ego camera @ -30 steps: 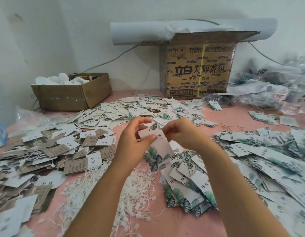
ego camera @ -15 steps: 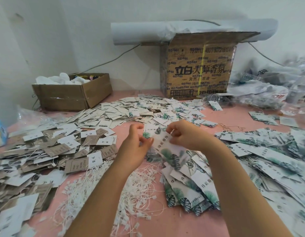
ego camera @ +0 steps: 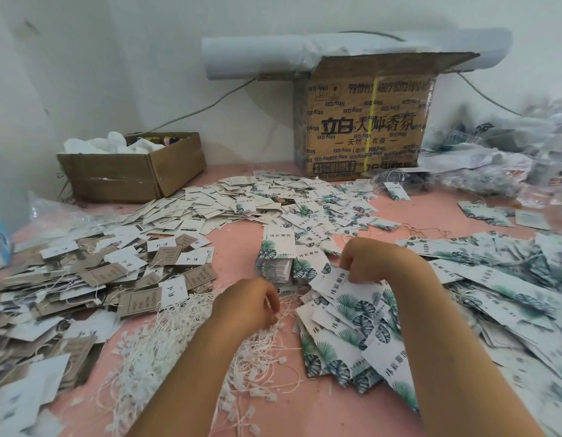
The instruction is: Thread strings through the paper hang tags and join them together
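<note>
Left hand [ego camera: 246, 305] down on the heap of thin white loop strings with small plastic lock ends [ego camera: 185, 342], palm down, fingers curled in, a strand or two pinched between the tips. Right hand [ego camera: 369, 263] just to the right and a little farther back, knuckles up, fingers and thumb curled onto the top end of a white rectangular paper hang tag with green leaf print [ego camera: 344, 287]. Lower end of that tag lying on the fanned pile of matching leaf-print tags [ego camera: 346, 348], just beside the strings. Both forearms bare, reaching in from the bottom edge.

Between the hands and a little beyond, a neat squared stack of leaf-print tags [ego camera: 275, 263], resting on the pink tabletop [ego camera: 235, 244]. To the left, a loose spread of brown kraft and plain white card tags [ego camera: 100, 279], some with strings attached. Farther back, a wide scatter of small white tags [ego camera: 210, 209] mixed with leaf-print ones. To the right, a long drift of larger leaf-print tags [ego camera: 510, 279].

Against the wall at left rear, an open low brown cardboard box [ego camera: 166, 175] with white stuff inside. At centre rear, a tall printed cardboard carton [ego camera: 365, 127], flaps open, a white roll of sheet material [ego camera: 257, 58] lying along its top. At right rear, crumpled clear plastic bags [ego camera: 481, 159].
</note>
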A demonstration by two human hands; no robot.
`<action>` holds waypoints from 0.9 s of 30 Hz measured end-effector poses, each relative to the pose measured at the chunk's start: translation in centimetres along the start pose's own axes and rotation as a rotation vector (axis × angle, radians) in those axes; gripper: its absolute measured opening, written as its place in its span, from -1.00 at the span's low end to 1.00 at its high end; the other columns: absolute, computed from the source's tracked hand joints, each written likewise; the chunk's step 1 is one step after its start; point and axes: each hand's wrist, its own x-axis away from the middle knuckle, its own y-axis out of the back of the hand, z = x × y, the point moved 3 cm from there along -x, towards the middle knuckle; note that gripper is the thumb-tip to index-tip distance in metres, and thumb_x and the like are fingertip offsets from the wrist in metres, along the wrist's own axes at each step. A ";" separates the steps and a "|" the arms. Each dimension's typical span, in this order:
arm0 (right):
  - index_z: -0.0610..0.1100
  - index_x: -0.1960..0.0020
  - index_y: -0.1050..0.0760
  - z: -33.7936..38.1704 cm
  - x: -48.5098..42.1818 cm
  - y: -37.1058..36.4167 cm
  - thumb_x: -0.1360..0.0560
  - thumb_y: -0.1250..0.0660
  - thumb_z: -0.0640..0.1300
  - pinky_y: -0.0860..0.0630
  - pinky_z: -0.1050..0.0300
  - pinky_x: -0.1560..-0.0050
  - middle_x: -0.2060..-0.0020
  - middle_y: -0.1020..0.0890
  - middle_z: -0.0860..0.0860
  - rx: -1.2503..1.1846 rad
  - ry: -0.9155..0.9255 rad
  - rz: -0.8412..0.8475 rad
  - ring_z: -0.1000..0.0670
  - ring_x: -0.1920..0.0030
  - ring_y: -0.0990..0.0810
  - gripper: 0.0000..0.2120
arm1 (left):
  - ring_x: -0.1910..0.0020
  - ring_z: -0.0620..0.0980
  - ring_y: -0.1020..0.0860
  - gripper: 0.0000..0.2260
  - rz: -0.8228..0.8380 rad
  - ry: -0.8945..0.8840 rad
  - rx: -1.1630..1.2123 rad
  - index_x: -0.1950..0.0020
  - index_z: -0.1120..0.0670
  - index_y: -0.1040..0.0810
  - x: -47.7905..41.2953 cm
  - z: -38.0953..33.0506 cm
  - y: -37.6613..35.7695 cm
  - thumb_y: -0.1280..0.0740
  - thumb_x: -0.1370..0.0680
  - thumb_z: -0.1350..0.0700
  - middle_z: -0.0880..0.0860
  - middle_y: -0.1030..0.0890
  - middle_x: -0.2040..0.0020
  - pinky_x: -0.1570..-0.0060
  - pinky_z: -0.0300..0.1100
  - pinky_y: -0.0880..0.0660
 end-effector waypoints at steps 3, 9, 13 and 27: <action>-0.25 -0.22 -0.49 0.1 0.1 0.3 -0.51 -0.22 -0.31 -0.48 0.13 0.19 -0.04 -0.58 -0.13 -0.016 0.018 -0.041 -0.06 0.10 -0.54 -0.72 | 0.22 -0.13 -0.53 -0.85 0.000 -0.011 -0.029 0.24 -0.09 -0.53 -0.1 0.1 0.0 -0.44 -0.45 0.12 -0.18 -0.51 0.27 0.13 -0.19 -0.50; -0.13 -0.28 -0.43 0.8 -0.1 0.9 -0.51 -0.30 -0.19 -0.42 0.18 0.12 -0.08 -0.53 -0.04 -0.148 0.158 -0.175 0.01 0.10 -0.47 -0.66 | 0.23 -0.16 -0.51 -0.85 0.007 -0.056 0.095 0.21 -0.05 -0.46 -0.4 0.4 -0.2 -0.36 -0.52 0.14 -0.10 -0.56 0.14 0.22 -0.25 -0.45; -0.08 -0.09 -0.51 2.5 0.2 1.0 -0.52 -0.31 -0.09 -0.49 0.30 0.35 0.24 -0.59 0.07 -0.409 0.324 -0.242 0.16 0.32 -0.55 -0.84 | 0.22 -0.20 -0.50 -0.83 -0.151 -0.144 0.340 0.20 -0.07 -0.42 -0.4 -0.6 1.0 -0.33 -0.54 0.14 -0.12 -0.56 0.17 0.21 -0.31 -0.44; -0.21 0.32 -0.51 4.5 0.3 -0.2 -0.44 -0.40 -0.25 -0.53 0.22 0.44 0.47 -0.63 -0.09 -0.701 0.449 -0.081 0.03 0.48 -0.59 -0.83 | 0.42 -0.23 -0.50 -0.75 -0.377 -0.242 0.534 0.08 -0.11 -0.29 0.3 -2.0 2.5 -0.34 -0.53 0.15 -0.02 -0.63 0.27 0.41 -0.39 -0.39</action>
